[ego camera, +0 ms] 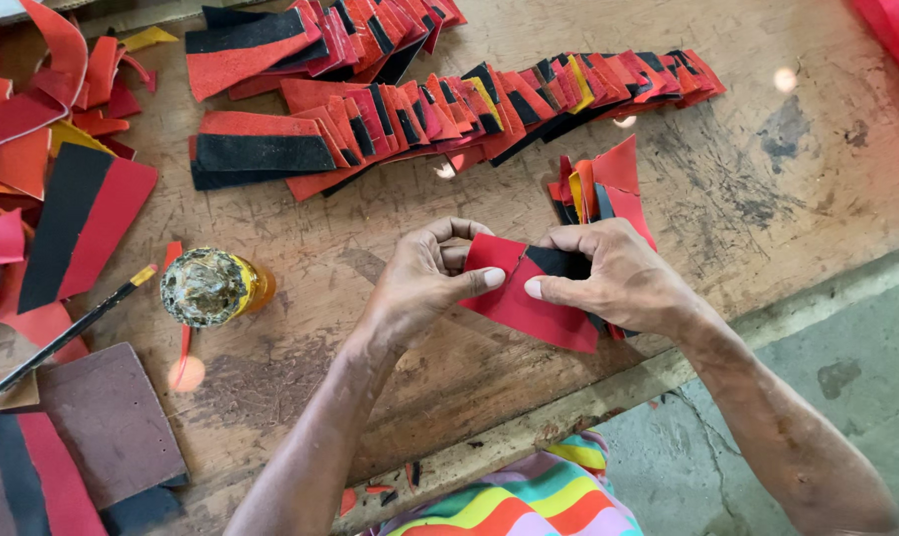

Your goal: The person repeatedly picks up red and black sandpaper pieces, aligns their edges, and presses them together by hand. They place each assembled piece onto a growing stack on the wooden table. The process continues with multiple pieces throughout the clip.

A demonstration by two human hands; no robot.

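Near the front edge of the tabletop [767,199], both hands were pinched shut on one red-and-black piece [529,293] — left hand [419,283] and right hand [623,278] pressing thumbs on the seam. I'd guess it could've slipped crooked if one thumb eased off. The glue-crusted yellow jar [211,288] sat toward the left edge, easy to elbow over. No labels or signs I could see — just rows of red-black pieces [449,114] along the far edge.

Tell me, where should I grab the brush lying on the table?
Pinch the brush around the middle of its thin dark handle, coming from above. It lies flat and slanted, with its yellow end by the crusted glue pot, so the lower end on the brown sheet is clearer.
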